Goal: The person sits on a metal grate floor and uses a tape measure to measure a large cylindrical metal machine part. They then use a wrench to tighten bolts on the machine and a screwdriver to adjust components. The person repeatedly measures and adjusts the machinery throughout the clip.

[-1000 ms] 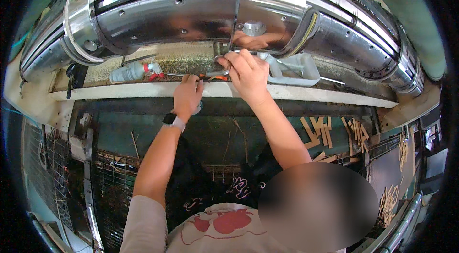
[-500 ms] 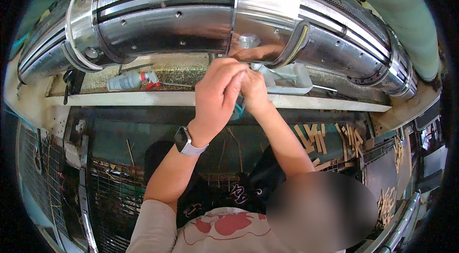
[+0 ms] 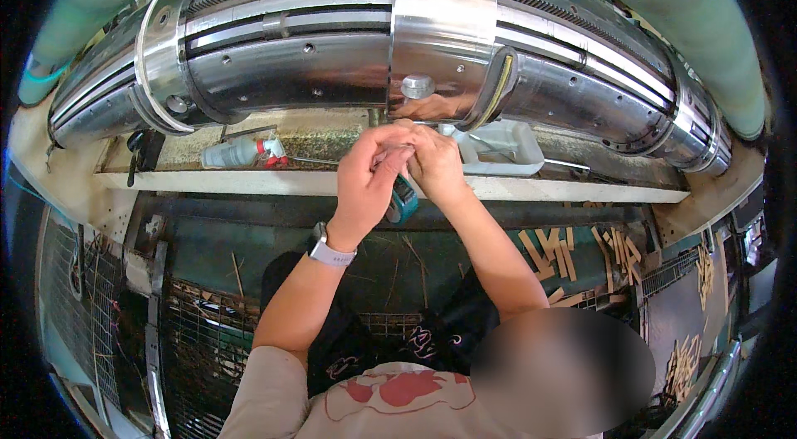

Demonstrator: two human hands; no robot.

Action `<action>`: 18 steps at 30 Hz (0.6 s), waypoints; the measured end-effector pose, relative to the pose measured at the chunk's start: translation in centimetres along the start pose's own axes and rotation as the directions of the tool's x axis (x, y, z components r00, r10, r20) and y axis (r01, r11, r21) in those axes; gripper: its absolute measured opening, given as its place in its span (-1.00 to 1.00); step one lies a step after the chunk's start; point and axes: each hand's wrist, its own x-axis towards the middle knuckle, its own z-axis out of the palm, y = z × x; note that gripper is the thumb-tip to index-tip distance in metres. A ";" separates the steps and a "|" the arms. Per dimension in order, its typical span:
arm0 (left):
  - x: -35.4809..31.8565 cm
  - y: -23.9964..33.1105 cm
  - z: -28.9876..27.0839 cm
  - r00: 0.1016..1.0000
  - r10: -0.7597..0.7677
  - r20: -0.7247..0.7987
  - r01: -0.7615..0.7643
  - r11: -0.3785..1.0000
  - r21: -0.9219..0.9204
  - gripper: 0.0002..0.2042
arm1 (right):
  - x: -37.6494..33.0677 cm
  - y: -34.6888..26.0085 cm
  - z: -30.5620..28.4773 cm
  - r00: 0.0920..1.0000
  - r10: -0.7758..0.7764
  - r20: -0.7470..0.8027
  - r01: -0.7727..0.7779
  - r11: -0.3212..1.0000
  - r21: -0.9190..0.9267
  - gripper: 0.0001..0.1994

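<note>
Stained ledge (image 3: 320, 139) beneath metal cylinder (image 3: 286, 65)

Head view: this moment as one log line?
left hand: touching right hand | grasp: unclear | spray bottle: lying on its side

One steel cylinder (image 3: 286, 65), one wristwatch (image 3: 330, 251), one bottle (image 3: 232, 154)

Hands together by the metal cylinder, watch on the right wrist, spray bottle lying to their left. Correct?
No: the head view shows the watch on the left wrist, not the right. Rest stands: left hand and right hand together by the metal cylinder, spray bottle lying to their left.
</note>
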 end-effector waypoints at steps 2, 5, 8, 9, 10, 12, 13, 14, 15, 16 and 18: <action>0.9 -0.1 0.2 0.998 -0.055 0.032 0.060 0.987 -0.148 -0.86 | 0.2 -0.6 -0.5 0.999 -0.009 0.047 0.011 1.000 -0.030 -0.69; 1.6 0.4 0.8 0.995 -0.058 0.084 0.058 0.998 0.007 -0.93 | -0.5 0.4 -0.2 0.990 0.109 0.086 -0.116 0.989 0.087 -0.67; 2.1 0.7 0.6 0.887 0.267 0.377 -0.420 0.805 0.419 -0.93 | -0.6 0.9 -0.5 0.983 0.133 0.128 -0.145 0.985 0.090 -0.77; 1.6 1.0 0.5 0.896 0.171 0.410 -0.381 0.769 0.514 -0.89 | -0.4 1.1 -0.5 0.988 0.097 0.122 -0.108 0.990 0.086 -0.77; 1.3 1.1 0.3 0.895 0.147 0.420 -0.370 0.772 0.518 -0.89 | -0.4 1.2 -0.5 0.991 0.061 0.116 -0.071 0.994 0.082 -0.76; 0.8 1.2 -0.1 0.892 0.098 0.442 -0.346 0.778 0.525 -0.89 | -0.3 0.9 -0.4 0.988 0.101 0.120 -0.110 0.992 0.066 -0.80; 0.6 1.2 0.1 0.908 0.146 0.393 -0.353 0.771 0.530 -0.90 | -0.1 0.8 -0.2 0.992 0.094 0.085 -0.099 0.994 0.056 -0.81; 0.3 1.2 0.3 0.919 0.194 0.343 -0.361 0.764 0.535 -0.90 | 0.1 0.7 0.0 0.995 0.086 0.051 -0.089 0.995 0.046 -0.81; 0.3 1.2 0.4 0.926 0.241 0.291 -0.367 0.757 0.541 -0.91 | 0.2 0.5 0.1 0.993 0.112 0.042 -0.114 0.992 0.050 -0.82; 0.2 0.9 0.4 0.946 0.232 0.226 -0.316 0.817 0.483 -0.89 | 0.0 0.2 0.2 0.989 0.141 0.036 -0.143 0.988 0.052 -0.83; 0.1 0.4 0.0 0.977 0.190 0.098 -0.213 0.914 0.344 -0.86 | -0.2 0.2 0.1 0.985 0.169 0.029 -0.170 0.983 0.064 -0.85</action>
